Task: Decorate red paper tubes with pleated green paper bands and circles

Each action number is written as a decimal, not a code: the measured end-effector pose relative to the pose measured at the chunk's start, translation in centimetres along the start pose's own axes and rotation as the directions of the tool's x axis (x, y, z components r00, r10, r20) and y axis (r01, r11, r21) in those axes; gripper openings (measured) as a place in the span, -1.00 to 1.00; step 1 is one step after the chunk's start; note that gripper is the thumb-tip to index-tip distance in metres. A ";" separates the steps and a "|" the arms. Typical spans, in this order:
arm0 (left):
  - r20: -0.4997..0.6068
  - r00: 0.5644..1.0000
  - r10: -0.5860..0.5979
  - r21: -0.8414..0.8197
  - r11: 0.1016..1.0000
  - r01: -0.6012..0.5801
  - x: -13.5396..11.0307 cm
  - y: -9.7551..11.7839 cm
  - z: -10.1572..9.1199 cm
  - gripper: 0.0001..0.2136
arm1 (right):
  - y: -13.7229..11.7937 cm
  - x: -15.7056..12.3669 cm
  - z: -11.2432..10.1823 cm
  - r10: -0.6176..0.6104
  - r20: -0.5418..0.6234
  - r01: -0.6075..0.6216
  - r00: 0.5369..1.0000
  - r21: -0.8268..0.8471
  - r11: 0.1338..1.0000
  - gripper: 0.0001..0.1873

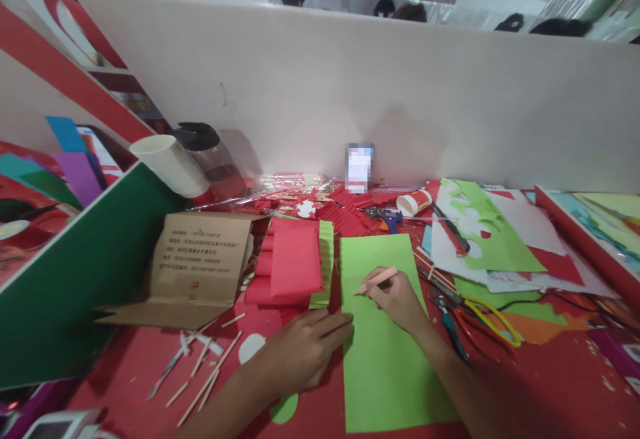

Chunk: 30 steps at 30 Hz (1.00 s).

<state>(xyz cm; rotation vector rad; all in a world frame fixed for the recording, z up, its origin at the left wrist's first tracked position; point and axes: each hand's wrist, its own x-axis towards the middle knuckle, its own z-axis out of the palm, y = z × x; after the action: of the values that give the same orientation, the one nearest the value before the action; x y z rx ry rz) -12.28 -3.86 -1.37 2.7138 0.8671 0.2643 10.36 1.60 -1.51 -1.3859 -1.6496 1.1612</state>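
A sheet of bright green paper (385, 372) lies flat in front of me on the red table. My right hand (401, 300) rests over its upper half, closed around a short, light wood-coloured pencil (379, 279) whose tip is at the sheet. My left hand (306, 349) lies palm down with fingers stretched out, the fingertips at the sheet's left edge; nothing shows in it. Just beyond this hand is a folded red paper piece (296, 259) with rolled parts along its left side, over corrugated green paper (326, 259).
A cardboard piece (200, 265) and thin wooden sticks (213, 372) lie to the left. Pliers (450, 325) and yellow-handled scissors (493, 319) lie right of the sheet. A glue gun (390, 217), paper cup (414, 203) and phone (359, 169) are at the back, before a white partition (320, 85).
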 end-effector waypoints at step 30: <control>0.041 0.995 0.093 -0.059 0.994 -0.091 -0.1 -0.6 -0.7 -0.60 | -0.4 0.7 0.5 0.024 -0.043 -0.020 0.999 0.090 0.996 -0.69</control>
<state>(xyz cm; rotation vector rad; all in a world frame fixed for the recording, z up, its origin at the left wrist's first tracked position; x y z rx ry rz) -12.88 -3.30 -0.93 2.6995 0.7125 0.2435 9.60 2.13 -1.36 -1.3669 -1.5372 1.1943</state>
